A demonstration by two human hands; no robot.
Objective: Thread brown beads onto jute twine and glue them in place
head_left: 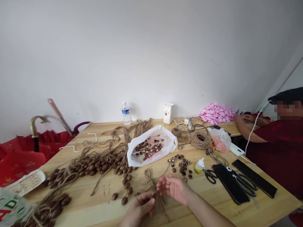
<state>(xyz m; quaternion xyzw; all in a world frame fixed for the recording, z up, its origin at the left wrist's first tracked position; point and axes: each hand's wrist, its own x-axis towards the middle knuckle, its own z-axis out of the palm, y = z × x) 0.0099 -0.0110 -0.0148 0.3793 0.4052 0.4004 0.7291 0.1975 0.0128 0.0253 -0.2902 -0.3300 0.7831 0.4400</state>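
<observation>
My left hand (139, 206) is closed on a brown nut shell (154, 195), pinched between thumb and fingers low over the table. Close to its right, my right hand (176, 188) has loosely curled fingers that stand apart, with the fingertips beside the twine; any contact there is hard to make out. A looped bundle of twine (148, 175) lies just beyond both hands, and its loose strands run down between them. Several whole brown nuts (124, 200) lie left of my left hand. Half shells (184, 166) are scattered beyond my right hand.
A white plastic bag (132, 160) holds half shells. Strung nuts (91, 167) spread leftward. At right are a glue bottle (199, 166), scissors (241, 182), a black phone (229, 183) and a twine coil (200, 140). A water bottle (126, 114) stands behind. Another person (276, 145) works at far right.
</observation>
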